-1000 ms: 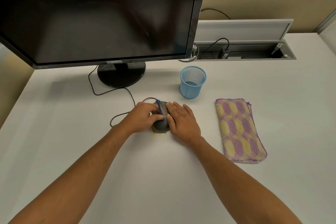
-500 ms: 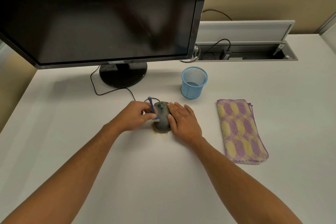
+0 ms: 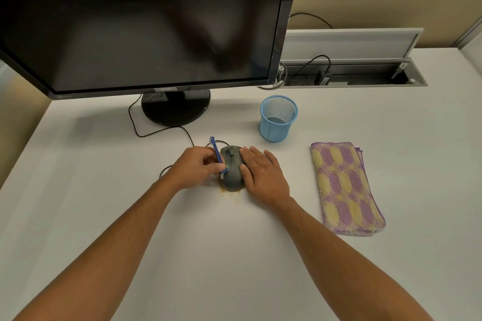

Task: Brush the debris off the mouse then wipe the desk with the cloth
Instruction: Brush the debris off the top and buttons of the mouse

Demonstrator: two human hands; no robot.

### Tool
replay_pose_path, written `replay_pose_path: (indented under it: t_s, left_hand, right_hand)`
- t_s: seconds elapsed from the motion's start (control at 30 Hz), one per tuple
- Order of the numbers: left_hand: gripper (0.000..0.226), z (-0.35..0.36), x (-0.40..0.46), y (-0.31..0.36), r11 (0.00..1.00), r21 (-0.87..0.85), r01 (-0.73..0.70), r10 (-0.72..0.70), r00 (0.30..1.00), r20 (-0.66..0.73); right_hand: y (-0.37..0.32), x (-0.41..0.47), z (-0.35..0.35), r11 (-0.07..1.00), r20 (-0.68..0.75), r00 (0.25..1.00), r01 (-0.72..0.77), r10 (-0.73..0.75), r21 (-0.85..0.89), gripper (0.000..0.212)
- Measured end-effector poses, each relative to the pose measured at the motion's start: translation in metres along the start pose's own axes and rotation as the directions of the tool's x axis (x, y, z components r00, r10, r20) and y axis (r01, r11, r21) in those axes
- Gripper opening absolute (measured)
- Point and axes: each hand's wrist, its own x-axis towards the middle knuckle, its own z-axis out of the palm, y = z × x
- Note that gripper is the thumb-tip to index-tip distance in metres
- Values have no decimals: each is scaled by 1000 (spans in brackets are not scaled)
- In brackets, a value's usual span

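Observation:
A dark grey wired mouse (image 3: 231,168) lies on the white desk (image 3: 214,255) in the middle of the head view. My left hand (image 3: 195,167) grips a small blue brush (image 3: 218,155), its head down against the mouse's left side. My right hand (image 3: 260,176) lies flat along the mouse's right side, thumb on its back, holding it still. Yellowish crumbs (image 3: 226,191) sit on the desk at the mouse's near edge. A folded purple and yellow cloth (image 3: 345,187) lies to the right, apart from both hands.
A blue mesh cup (image 3: 278,118) stands just behind the mouse to the right. A large black monitor (image 3: 140,21) on a round stand (image 3: 175,108) fills the back left, its cables looping toward the mouse. An open cable tray (image 3: 354,75) runs along the back right.
My left hand has drawn the brush from the top of the mouse over to its left side. My right hand and the mouse have stayed put.

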Motion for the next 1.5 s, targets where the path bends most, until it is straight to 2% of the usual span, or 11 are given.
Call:
replay_pose_path:
  t_s: [0.13,0.37,0.53,0.63,0.77,0.93,1.0,1.13,1.23,1.33,1.5]
  left_hand:
    - [6,-4,-1,0,999,38,-9,5,996,92]
    - [24,-4,20,-5,993,-115,5,-34,969,-247]
    - [22,2,34,3,997,-41,-59,42,942,-332]
    - [21,4,41,7,996,49,-74,85,961,-262]
    - [19,1,40,13,989,135,-53,69,991,-117]
    - [11,-28,34,15,990,139,2,-17,994,108]
    - [9,-32,33,14,997,78,-7,2,998,63]
    - [19,-19,37,10,999,37,-8,15,985,-173]
    - [25,-7,39,6,999,35,-4,12,972,-236]
    - [22,-2,38,4,998,57,-29,41,974,-225]
    - [15,-8,31,8,997,72,-25,28,999,-46]
  right_hand:
    - [0,0,0,1000,16,1000,-1,1,0,60]
    - [0,0,0,1000,12,1000,-7,7,13,62]
    - [-1,0,-1,1000,15,1000,-3,2,16,63]
    - [0,0,-2,1000,21,1000,-4,4,12,63]
    - [0,0,-1,1000,20,1000,-5,5,16,63]
    - [2,0,0,1000,32,999,-3,2,9,60]
    - [1,1,0,1000,32,999,-5,5,8,61]
    - [1,0,-2,1000,35,999,-3,3,14,63]
    - [1,1,0,1000,30,1000,-6,5,17,63]
    - [1,1,3,1000,-7,1000,-3,3,6,60]
    - [2,2,2,1000,11,1000,0,0,4,61]
